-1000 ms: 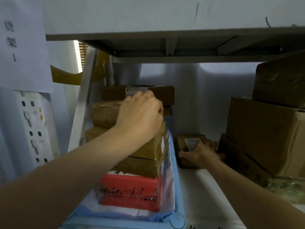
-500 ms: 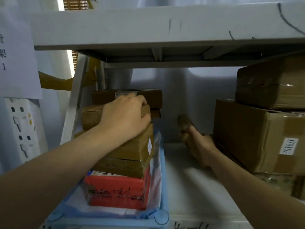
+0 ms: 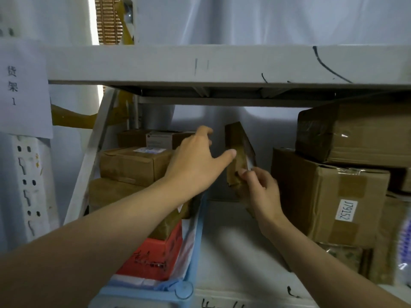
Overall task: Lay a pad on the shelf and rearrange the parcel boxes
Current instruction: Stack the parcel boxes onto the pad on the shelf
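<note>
**Head view: small parcel held on end between the two stacks**

Head view shows a small parcel box (image 3: 239, 152) raised off the lower shelf board (image 3: 233, 252), tilted on end at the centre of the frame. It is clear of the stacked boxes on both sides.

**Hand state**
- Right hand (image 3: 260, 192): fingers closed on the parcel's lower end, at about 6 o'clock of the parcel. It carries the load.
- Left hand (image 3: 195, 161): fingers spread, thumb extended toward 3 o'clock. The thumb tip lies against, or just beside, the parcel's left face; contact cannot be confirmed.

**Surroundings**
- At 9 o'clock of the parcel: a stack of brown boxes (image 3: 133, 165) over a red box (image 3: 160, 254), all standing on the blue pad (image 3: 189, 274).
- At 3 o'clock: a large carton (image 3: 322, 196) with a second carton (image 3: 355, 134) on top.
- At 12 o'clock: the upper shelf (image 3: 222, 65).

**Handling assessment**
- One hand supports the parcel by its end, so it is judged light.
- Corrugated card wrapped in tape: stiff, but the taped faces may be slick.
- A grip at one end lets the parcel pivot. Recommended hold: palms or fingers on two opposite broad faces near the middle, not on the label edge.
- Keep clear of the upper shelf when turning it.
</note>
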